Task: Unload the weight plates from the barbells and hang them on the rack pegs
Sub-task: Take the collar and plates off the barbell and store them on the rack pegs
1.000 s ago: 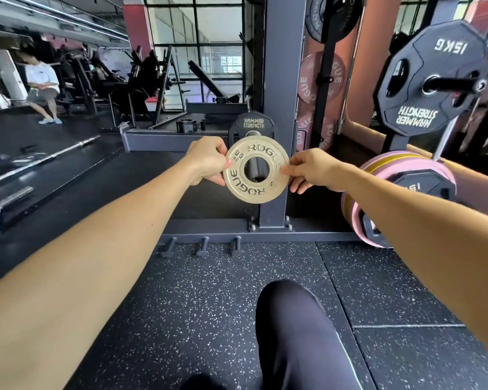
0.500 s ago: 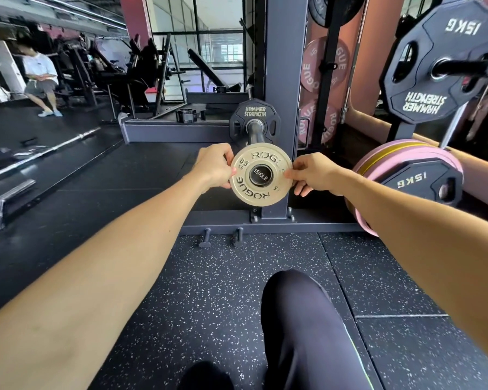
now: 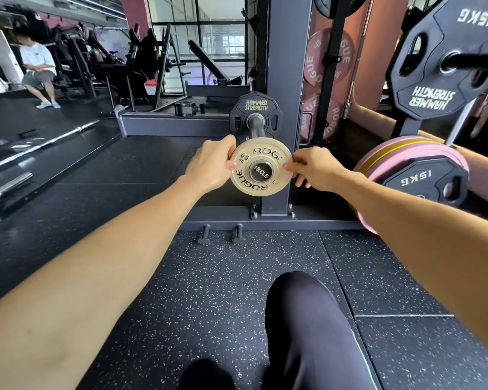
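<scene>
At the centre of the frame, a small cream Rogue change plate (image 3: 261, 170) is sitting on the tip of a rack peg (image 3: 256, 125), whose "1500LB" end cap is showing through its hole. The left hand (image 3: 211, 168) and right hand (image 3: 313, 172) are pinching its opposite rims between thumb and fingers. It is looking light, rigid and smooth-faced, so gripping the rim is seeming safest.

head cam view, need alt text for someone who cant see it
Seen from the wearer's head, the left hand and right hand pinch the edges of a small cream Rogue plate, its hole lined up with the end of a rack peg. A black Hammer Strength plate already hangs further back on that peg, above speckled rubber flooring.
</scene>
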Demonstrator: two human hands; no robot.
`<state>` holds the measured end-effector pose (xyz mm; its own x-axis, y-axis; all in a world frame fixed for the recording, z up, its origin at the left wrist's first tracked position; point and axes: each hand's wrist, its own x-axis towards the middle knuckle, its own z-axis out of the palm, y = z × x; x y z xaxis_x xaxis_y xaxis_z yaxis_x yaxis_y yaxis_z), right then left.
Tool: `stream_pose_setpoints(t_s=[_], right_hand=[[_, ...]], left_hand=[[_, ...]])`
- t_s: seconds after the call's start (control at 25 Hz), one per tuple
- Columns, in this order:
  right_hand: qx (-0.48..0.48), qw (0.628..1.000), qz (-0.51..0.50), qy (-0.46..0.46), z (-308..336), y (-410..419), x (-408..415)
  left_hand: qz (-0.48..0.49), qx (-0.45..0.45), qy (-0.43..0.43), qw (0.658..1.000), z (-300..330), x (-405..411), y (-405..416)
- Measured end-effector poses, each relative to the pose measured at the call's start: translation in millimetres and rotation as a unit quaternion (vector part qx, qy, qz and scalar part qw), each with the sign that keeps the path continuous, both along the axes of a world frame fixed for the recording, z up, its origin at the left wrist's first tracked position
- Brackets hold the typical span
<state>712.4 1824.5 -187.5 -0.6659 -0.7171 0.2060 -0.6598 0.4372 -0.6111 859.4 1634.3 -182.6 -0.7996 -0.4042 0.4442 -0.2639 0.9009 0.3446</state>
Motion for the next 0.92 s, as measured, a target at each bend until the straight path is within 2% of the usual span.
stream_pose_setpoints(t_s=[0.16, 0.4, 0.92], right_hand=[[0.01, 1.0, -0.023, 0.011, 0.1, -12.7, -11.5], [0.03, 0.999, -0.024, 0.0, 6.2, -38.6, -41.8], [0.039, 0.998, -0.041, 0.0, 8.4, -137.7, -185.7]], left_hand=[[0.02, 0.036, -0.002, 0.999, 4.2, -14.7, -7.1], [0.031, 0.039, -0.031, 0.998, 13.9, -47.9, -30.0], [0.056, 0.049, -0.033, 0.997, 16.5, -195.2, -123.7]])
